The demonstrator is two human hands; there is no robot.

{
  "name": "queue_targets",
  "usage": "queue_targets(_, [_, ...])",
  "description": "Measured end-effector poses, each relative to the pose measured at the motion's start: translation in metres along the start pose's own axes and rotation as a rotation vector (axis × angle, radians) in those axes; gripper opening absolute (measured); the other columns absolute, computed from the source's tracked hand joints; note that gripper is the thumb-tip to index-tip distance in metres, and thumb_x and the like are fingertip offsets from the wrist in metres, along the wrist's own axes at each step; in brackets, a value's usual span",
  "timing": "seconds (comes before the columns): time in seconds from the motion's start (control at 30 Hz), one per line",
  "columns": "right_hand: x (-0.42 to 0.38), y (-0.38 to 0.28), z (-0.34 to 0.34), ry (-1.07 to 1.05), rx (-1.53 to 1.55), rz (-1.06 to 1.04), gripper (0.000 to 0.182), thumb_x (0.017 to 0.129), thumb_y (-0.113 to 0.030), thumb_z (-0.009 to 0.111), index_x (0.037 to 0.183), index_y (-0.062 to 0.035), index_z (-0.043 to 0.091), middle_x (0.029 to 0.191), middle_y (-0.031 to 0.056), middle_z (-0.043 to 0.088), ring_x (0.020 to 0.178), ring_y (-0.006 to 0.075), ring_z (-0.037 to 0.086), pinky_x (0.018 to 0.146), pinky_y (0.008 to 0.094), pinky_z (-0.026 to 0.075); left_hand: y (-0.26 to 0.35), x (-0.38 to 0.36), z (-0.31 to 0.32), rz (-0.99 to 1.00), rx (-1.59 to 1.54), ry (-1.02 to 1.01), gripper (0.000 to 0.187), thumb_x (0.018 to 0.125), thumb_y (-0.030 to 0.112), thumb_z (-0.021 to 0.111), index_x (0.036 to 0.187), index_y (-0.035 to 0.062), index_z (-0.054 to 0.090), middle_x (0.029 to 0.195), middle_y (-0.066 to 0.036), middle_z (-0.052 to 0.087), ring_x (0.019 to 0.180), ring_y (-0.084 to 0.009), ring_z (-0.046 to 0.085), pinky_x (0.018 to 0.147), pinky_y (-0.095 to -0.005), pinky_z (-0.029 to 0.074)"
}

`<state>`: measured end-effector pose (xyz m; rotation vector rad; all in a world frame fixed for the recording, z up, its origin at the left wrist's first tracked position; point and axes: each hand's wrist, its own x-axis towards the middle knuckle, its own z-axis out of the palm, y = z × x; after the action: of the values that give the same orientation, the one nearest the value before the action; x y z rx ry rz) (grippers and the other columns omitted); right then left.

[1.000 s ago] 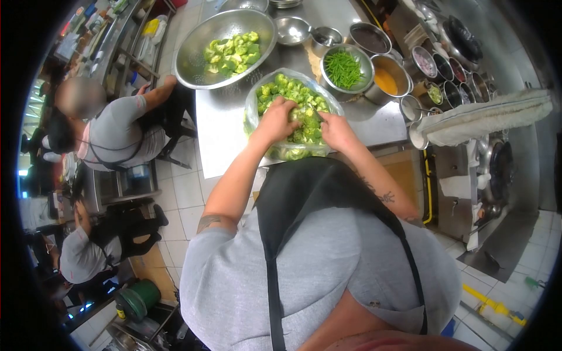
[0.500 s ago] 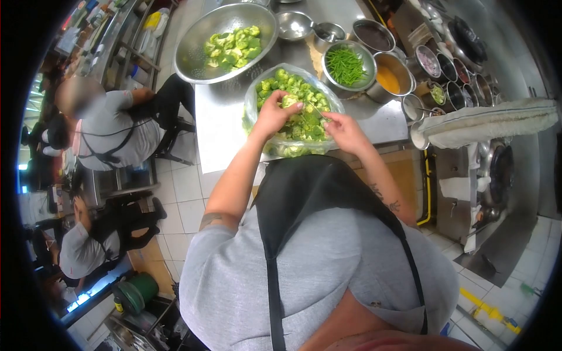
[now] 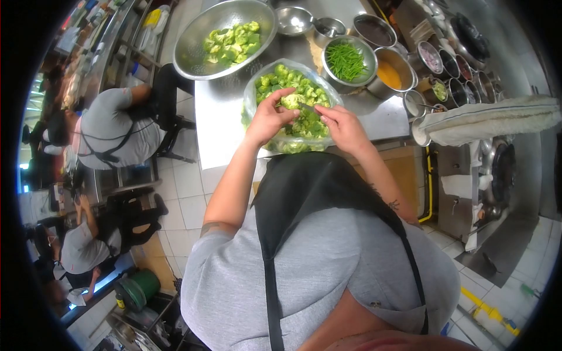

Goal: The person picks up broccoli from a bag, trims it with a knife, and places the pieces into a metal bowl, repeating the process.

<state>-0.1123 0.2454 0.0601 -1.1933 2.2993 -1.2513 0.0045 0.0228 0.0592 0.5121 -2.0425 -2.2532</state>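
Observation:
Pinched between the thumb and fingers of my left hand (image 3: 268, 121) is a pale green broccoli floret (image 3: 290, 102). My right hand (image 3: 344, 127) grips a small knife (image 3: 307, 107), its blade pointing left and its tip at or close to the floret. Both hands are over a clear plastic bag (image 3: 250, 95) filled with broccoli pieces (image 3: 311, 125), which sits at the near edge of the metal table (image 3: 219, 126). Beyond it to the left, a large perforated colander (image 3: 190, 52) holds more cut broccoli (image 3: 233, 44).
Right of the bag stand a bowl of green beans (image 3: 346, 61), a pot of orange liquid (image 3: 389, 75) and a pot of dark liquid (image 3: 374, 30). Empty metal bowls (image 3: 294, 21) are at the back. A cloth (image 3: 489, 121) hangs at right. Co-workers (image 3: 117, 126) are at left.
My right hand has shifted slightly up and left, and the knife blade now lies flatter toward the floret. My left hand has turned a little, its fingers more spread around the floret.

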Motion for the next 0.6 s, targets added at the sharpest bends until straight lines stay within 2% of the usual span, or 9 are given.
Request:
queue_targets(0.1, [0.000, -0.009, -0.004, -0.013, -0.113, 0.008, 0.031, 0.099, -0.015, 0.062, 0.129, -0.0159, 0.074, 0.101, 0.0144, 0.068, 0.096, 0.0357, 0.067, 0.084, 0.0436, 0.053, 0.013, -0.006, 0.000, 0.023, 0.205, 0.037, 0.057, 0.090, 0.009, 0.079, 0.143, 0.0080, 0.058, 0.085, 0.001, 0.067, 0.074, -0.0064, 0.061, 0.069, -0.0240, 0.048])
queue_targets(0.2, [0.001, -0.011, -0.006, -0.027, -0.141, -0.016, 0.032, 0.099, -0.014, 0.061, 0.128, -0.0167, 0.074, 0.101, 0.0134, 0.067, 0.096, 0.0356, 0.067, 0.084, 0.0442, 0.053, 0.010, -0.006, -0.001, 0.083, 0.207, 0.027, 0.049, 0.089, 0.009, 0.081, 0.135, 0.0082, 0.065, 0.081, 0.003, 0.066, 0.072, -0.0055, 0.058, 0.066, -0.0238, 0.046])
queue_targets(0.3, [0.003, -0.008, -0.004, -0.010, -0.124, -0.056, 0.032, 0.098, -0.013, 0.061, 0.128, -0.0166, 0.074, 0.100, 0.0132, 0.067, 0.095, 0.0359, 0.067, 0.083, 0.0446, 0.053, 0.011, -0.007, -0.001, 0.014, 0.176, 0.024, 0.046, 0.087, 0.010, 0.082, 0.131, 0.0105, 0.069, 0.073, 0.005, 0.061, 0.065, -0.0047, 0.053, 0.062, -0.0237, 0.044])
queue_targets(0.4, [0.005, -0.004, -0.003, 0.008, -0.101, -0.075, 0.032, 0.098, -0.012, 0.062, 0.127, -0.0162, 0.075, 0.100, 0.0134, 0.067, 0.095, 0.0364, 0.067, 0.083, 0.0448, 0.053, 0.005, -0.006, -0.001, -0.037, 0.081, -0.084, 0.048, 0.087, 0.012, 0.084, 0.132, 0.0087, 0.068, 0.072, 0.005, 0.061, 0.063, -0.0046, 0.051, 0.060, -0.0239, 0.043])
queue_targets(0.5, [0.006, -0.003, 0.000, 0.039, -0.087, -0.065, 0.032, 0.097, -0.012, 0.062, 0.125, -0.0157, 0.075, 0.100, 0.0139, 0.068, 0.095, 0.0367, 0.067, 0.083, 0.0447, 0.054, 0.002, -0.006, 0.003, -0.008, 0.015, -0.092, 0.049, 0.087, 0.011, 0.083, 0.133, 0.0057, 0.067, 0.086, 0.003, 0.066, 0.069, -0.0046, 0.055, 0.065, -0.0228, 0.045])
queue_targets(0.6, [0.007, -0.003, -0.002, 0.019, -0.081, -0.062, 0.031, 0.097, -0.011, 0.061, 0.124, -0.0151, 0.075, 0.100, 0.0149, 0.069, 0.095, 0.0374, 0.068, 0.084, 0.0448, 0.054, 0.009, -0.007, 0.008, 0.067, 0.137, 0.027, 0.050, 0.084, 0.014, 0.085, 0.130, 0.0052, 0.067, 0.087, 0.001, 0.067, 0.072, -0.0071, 0.057, 0.067, -0.0242, 0.046])
